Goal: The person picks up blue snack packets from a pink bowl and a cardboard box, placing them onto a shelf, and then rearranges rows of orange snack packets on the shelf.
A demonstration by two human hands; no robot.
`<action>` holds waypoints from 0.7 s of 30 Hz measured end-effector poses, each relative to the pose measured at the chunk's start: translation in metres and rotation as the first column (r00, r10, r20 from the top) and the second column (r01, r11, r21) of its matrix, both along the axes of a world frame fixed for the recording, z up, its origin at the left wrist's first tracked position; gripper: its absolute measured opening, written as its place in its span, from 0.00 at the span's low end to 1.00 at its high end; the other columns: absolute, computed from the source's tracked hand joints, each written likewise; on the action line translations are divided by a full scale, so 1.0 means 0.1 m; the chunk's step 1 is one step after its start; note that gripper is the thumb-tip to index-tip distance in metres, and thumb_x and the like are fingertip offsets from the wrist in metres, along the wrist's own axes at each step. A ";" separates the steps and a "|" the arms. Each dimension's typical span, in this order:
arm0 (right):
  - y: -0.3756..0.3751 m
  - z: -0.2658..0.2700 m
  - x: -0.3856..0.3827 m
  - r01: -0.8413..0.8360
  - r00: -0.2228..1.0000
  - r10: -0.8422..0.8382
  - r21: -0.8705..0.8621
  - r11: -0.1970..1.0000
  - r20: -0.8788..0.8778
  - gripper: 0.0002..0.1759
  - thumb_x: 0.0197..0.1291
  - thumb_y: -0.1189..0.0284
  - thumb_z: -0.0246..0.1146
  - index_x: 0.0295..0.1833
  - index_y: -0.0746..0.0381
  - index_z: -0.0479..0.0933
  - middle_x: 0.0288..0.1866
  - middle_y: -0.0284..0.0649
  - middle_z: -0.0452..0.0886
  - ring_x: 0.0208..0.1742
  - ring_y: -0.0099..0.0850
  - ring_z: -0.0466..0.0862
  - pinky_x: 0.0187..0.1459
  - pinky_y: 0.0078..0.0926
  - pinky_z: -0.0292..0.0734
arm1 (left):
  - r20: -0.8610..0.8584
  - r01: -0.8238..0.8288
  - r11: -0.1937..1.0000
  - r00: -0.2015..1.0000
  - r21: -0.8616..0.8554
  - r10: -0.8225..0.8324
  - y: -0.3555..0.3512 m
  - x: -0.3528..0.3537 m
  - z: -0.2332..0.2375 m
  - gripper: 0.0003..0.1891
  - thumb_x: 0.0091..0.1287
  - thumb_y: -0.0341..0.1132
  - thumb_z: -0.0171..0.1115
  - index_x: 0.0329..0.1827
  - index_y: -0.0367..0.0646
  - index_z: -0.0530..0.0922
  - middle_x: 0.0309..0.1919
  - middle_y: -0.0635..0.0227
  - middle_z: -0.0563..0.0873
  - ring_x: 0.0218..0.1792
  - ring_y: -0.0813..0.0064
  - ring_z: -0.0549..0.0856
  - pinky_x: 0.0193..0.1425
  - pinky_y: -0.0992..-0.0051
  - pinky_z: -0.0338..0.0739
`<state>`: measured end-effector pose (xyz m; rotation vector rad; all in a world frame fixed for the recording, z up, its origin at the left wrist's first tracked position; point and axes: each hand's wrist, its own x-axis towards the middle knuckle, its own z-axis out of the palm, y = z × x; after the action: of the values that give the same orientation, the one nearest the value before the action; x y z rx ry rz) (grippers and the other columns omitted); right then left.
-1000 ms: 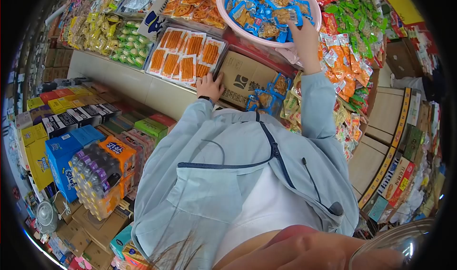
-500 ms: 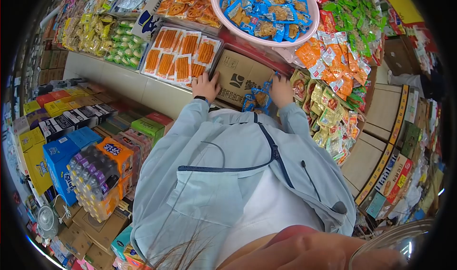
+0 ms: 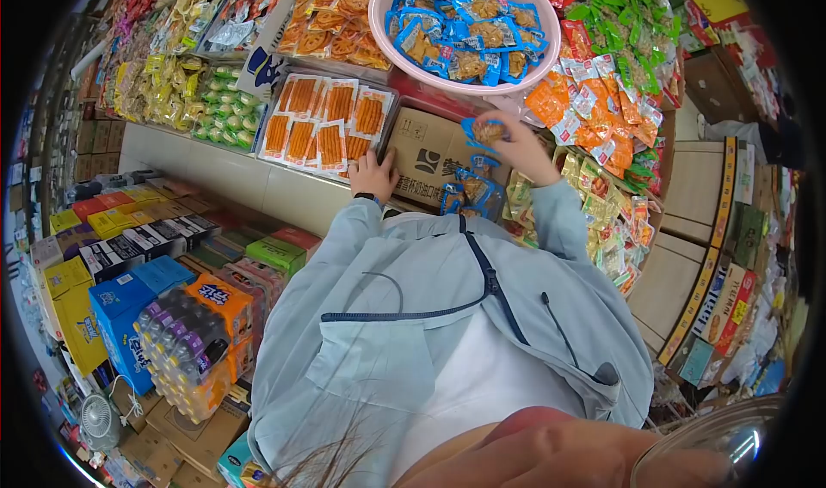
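Blue packet (image 3: 487, 131) now in right hand (image 3: 519, 150)

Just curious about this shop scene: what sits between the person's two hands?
A cardboard box: the left hand touches it, the right hand holds a blue packet. Head view.

we count two hands, the left hand (image 3: 372, 171) and the right hand (image 3: 516, 144). we see one pink basin (image 3: 375, 24), one cardboard box (image 3: 426, 148) and one blue snack packet (image 3: 487, 131) held apart from the rest; those heaped in the basin are too many to count. we make out seven packs of orange sticks (image 3: 331, 144). lower down we find one shrink-wrapped bottle pack (image 3: 185, 333), two blue cartons (image 3: 116, 303) and one small fan (image 3: 99, 421).
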<state>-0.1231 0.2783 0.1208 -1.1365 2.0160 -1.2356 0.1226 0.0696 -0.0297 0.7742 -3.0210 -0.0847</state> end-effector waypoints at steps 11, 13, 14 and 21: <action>-0.76 0.33 -0.45 0.451 0.415 -0.151 0.059 0.890 -0.897 0.36 0.62 0.50 0.63 0.73 0.53 0.67 0.77 0.56 0.59 0.76 0.59 0.61 0.69 0.57 0.61 | -0.025 0.013 0.998 1.000 -0.063 -0.015 0.01 0.02 0.01 0.29 0.61 0.52 0.62 0.68 0.66 0.74 0.54 0.58 0.76 0.51 0.60 0.77 0.52 0.55 0.69; -0.77 0.30 -0.51 0.437 0.450 -0.147 0.073 0.897 -0.881 0.39 0.61 0.45 0.61 0.75 0.50 0.65 0.79 0.55 0.55 0.77 0.63 0.56 0.70 0.62 0.56 | -0.027 0.014 0.999 1.000 -0.050 -0.016 0.01 0.02 0.02 0.29 0.60 0.52 0.62 0.68 0.66 0.74 0.53 0.57 0.77 0.50 0.60 0.77 0.52 0.55 0.68; -0.75 0.27 -0.51 0.448 0.429 -0.142 0.074 0.891 -0.892 0.38 0.61 0.47 0.62 0.75 0.50 0.66 0.79 0.55 0.56 0.77 0.62 0.57 0.70 0.61 0.57 | -0.026 0.019 0.998 0.999 -0.053 -0.020 0.00 0.02 0.02 0.29 0.60 0.52 0.62 0.68 0.66 0.74 0.53 0.57 0.77 0.50 0.60 0.77 0.52 0.55 0.68; -0.33 -0.06 0.22 0.078 0.577 -0.336 -0.359 0.930 -0.744 0.29 0.52 0.71 0.67 0.62 0.57 0.74 0.58 0.48 0.74 0.58 0.49 0.75 0.58 0.51 0.69 | -0.064 0.016 1.000 0.998 -0.026 -0.017 0.01 0.02 0.01 0.28 0.60 0.50 0.63 0.67 0.65 0.75 0.55 0.55 0.77 0.50 0.59 0.78 0.51 0.56 0.68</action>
<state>-0.1012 0.2449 0.1151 -1.9056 2.7497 -1.2893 0.1245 0.0705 -0.0283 0.7299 -2.9625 -0.0704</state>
